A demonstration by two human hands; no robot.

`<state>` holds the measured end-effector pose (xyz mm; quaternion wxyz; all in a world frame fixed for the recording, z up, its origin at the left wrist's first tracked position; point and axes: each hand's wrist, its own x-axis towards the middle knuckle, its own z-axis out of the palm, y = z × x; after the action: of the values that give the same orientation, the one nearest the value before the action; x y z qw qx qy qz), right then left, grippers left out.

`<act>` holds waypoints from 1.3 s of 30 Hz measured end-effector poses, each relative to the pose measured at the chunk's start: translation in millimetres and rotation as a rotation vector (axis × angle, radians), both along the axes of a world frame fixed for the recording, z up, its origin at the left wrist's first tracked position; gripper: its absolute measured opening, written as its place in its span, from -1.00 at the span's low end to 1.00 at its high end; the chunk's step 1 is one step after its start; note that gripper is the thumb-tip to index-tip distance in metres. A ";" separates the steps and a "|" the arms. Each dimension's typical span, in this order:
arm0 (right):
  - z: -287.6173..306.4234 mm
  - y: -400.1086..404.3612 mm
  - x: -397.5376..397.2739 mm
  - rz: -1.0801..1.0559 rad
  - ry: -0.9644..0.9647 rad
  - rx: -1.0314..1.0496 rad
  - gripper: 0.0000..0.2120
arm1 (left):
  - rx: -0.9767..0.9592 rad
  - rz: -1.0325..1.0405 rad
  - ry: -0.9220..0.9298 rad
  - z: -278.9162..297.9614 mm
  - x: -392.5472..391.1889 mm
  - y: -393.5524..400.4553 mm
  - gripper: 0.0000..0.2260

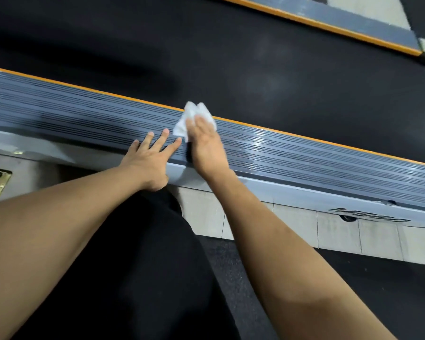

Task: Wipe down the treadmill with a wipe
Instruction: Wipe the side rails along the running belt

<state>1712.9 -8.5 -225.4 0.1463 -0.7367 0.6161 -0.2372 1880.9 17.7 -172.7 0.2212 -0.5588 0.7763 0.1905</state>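
both hands flat on treadmill rail [304, 153]: left hand [149, 160] bare, right hand [206, 143] pressing wipe [185, 119].

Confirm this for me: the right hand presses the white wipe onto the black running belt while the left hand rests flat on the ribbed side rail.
Not quite. The head view shows the right hand pressing the wipe onto the ribbed side rail, not the belt. The left hand does rest flat on that rail.

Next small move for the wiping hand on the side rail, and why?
Probably slide the right hand with the wipe leftward along the ribbed side rail. The rail to its right glistens, seemingly wet, while the stretch by the flat left hand looks dull.
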 end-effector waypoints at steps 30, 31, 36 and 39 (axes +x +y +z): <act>-14.7 103.6 -154.4 -0.480 0.112 -0.079 -0.61 | -0.072 -0.312 0.048 -6.5 -92.6 25.3 -0.21; -19.3 100.6 -142.1 -0.396 0.094 -0.115 -0.63 | -0.061 -0.297 0.042 -8.0 -94.6 26.1 -0.18; -15.1 97.0 -88.0 -0.141 0.053 -0.126 -0.60 | -0.005 -0.250 0.022 -2.7 -100.4 23.9 -0.16; -6.3 105.0 -118.6 -0.117 0.085 -0.057 -0.59 | 0.023 -0.224 0.018 1.5 -103.8 25.6 -0.15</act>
<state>1594.3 96.5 -231.7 0.0849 -0.7126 0.6569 -0.2312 1777.1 43.3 -171.2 0.2406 -0.4641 0.8335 0.1788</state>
